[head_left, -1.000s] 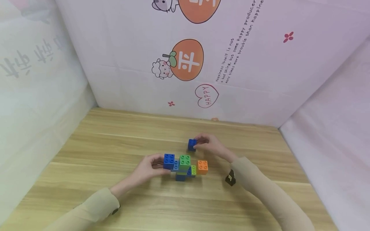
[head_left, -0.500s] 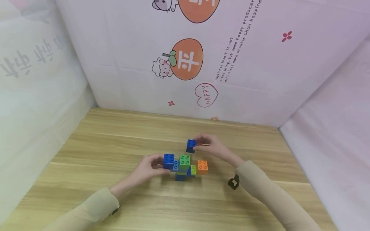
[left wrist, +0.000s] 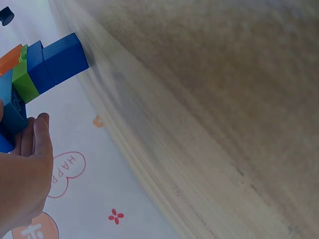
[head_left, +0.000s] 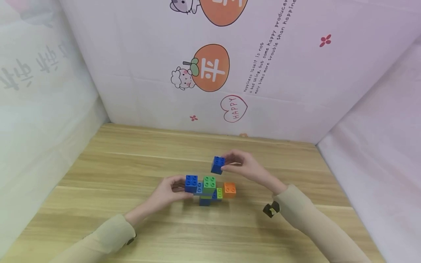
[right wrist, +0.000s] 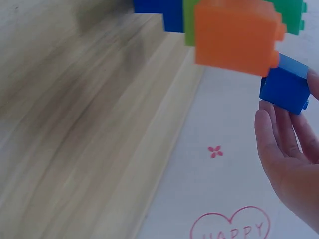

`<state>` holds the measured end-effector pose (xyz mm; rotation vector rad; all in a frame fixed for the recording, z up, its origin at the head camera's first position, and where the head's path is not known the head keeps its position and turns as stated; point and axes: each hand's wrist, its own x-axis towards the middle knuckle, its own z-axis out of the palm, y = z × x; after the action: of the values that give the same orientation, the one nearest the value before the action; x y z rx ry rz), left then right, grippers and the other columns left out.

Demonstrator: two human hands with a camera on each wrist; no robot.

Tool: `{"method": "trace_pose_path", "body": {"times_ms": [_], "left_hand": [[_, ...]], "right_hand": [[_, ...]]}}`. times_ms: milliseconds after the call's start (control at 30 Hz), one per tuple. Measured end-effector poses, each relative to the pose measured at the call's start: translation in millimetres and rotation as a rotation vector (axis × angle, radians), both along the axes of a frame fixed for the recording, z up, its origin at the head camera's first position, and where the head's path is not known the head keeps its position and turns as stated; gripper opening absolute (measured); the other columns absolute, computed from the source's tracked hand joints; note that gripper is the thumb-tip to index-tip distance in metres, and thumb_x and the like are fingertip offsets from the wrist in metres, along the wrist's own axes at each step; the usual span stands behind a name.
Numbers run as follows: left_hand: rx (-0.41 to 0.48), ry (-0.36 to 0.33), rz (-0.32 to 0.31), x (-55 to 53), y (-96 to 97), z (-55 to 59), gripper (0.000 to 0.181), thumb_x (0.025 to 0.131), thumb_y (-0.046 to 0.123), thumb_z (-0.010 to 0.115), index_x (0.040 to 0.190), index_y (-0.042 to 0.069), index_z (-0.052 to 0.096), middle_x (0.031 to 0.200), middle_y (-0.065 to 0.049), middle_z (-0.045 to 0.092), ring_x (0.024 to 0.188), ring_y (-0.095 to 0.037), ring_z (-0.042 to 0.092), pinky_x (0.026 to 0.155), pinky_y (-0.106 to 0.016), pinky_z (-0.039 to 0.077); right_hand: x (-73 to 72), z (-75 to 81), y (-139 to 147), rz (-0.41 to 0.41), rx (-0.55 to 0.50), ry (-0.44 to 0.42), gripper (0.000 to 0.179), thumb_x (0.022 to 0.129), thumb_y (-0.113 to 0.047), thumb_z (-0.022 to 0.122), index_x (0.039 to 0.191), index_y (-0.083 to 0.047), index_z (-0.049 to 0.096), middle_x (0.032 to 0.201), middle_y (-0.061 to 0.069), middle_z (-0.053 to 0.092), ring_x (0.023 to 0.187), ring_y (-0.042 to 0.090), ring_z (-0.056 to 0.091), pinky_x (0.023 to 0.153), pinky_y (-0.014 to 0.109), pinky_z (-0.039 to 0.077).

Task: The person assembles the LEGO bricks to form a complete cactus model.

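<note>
In the head view, my left hand [head_left: 170, 191] grips the left end of a structure of stacked toy building bricks. A dark blue brick [head_left: 191, 183] tops that end, beside a taller green brick [head_left: 209, 184]. An orange brick [head_left: 230, 190] sticks out at its right end. From the left wrist, dark blue bricks [left wrist: 65, 57] and a lime green brick [left wrist: 24, 82] show in the structure's lower part. My right hand [head_left: 245, 166] pinches a separate blue brick [head_left: 217, 165], slightly tilted, just behind the structure. The right wrist view shows this blue brick [right wrist: 285, 84] between thumb and fingers.
A wood-grain table [head_left: 138, 146] lies below both hands. White printed sheets stand around it: a back sheet [head_left: 144, 95] with cartoon prints, a left sheet [head_left: 42, 109] and a right sheet [head_left: 371, 153]. A small dark object [head_left: 271, 209] sits at the right sleeve cuff.
My right hand has raised the loose blue brick a little, and the brick has tilted. The right forearm has shifted to the right. The left hand and the structure stay about in place.
</note>
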<state>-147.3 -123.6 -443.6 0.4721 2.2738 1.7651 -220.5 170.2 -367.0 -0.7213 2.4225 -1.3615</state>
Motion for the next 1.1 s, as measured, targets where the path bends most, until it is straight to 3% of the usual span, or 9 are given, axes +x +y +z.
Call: {"method": "trace_pose_path", "body": {"times_ms": [500,867,1100], "left_hand": [[0.003,0.019,-0.006,2.5,1.9,-4.1,0.039,0.085,0.01,0.076,0.12,-0.001,0.064,0.116,-0.019,0.071,0.107,-0.028,0.07,0.092,-0.023,0.059],[0.002,0.013,0.002,1.2,1.2,-3.5,0.04,0.085,0.011,0.077,0.121,0.0,0.064,0.117,-0.019,0.07,0.109,-0.029,0.07,0.093,-0.024,0.059],[0.005,0.018,-0.004,0.2,1.0,-3.8,0.039,0.085,0.011,0.076,0.12,0.0,0.064,0.117,-0.019,0.071,0.109,-0.029,0.07,0.093,-0.024,0.059]], "right_hand": [[23.5,20.3,-4,0.051,-0.041,0.027,0.035,0.089,-0.011,0.072,0.121,-0.003,0.062,0.117,0.015,0.068,0.109,0.026,0.066,0.095,0.029,0.059],[34.0,26.2,-9,0.141,-0.069,0.024,0.033,0.088,-0.009,0.073,0.12,-0.005,0.062,0.118,0.013,0.067,0.109,0.024,0.066,0.095,0.028,0.059],[36.7,25.9,-11,0.152,-0.054,0.023,0.035,0.088,-0.011,0.073,0.121,-0.006,0.062,0.122,0.012,0.066,0.113,0.026,0.064,0.096,0.029,0.058]]}}
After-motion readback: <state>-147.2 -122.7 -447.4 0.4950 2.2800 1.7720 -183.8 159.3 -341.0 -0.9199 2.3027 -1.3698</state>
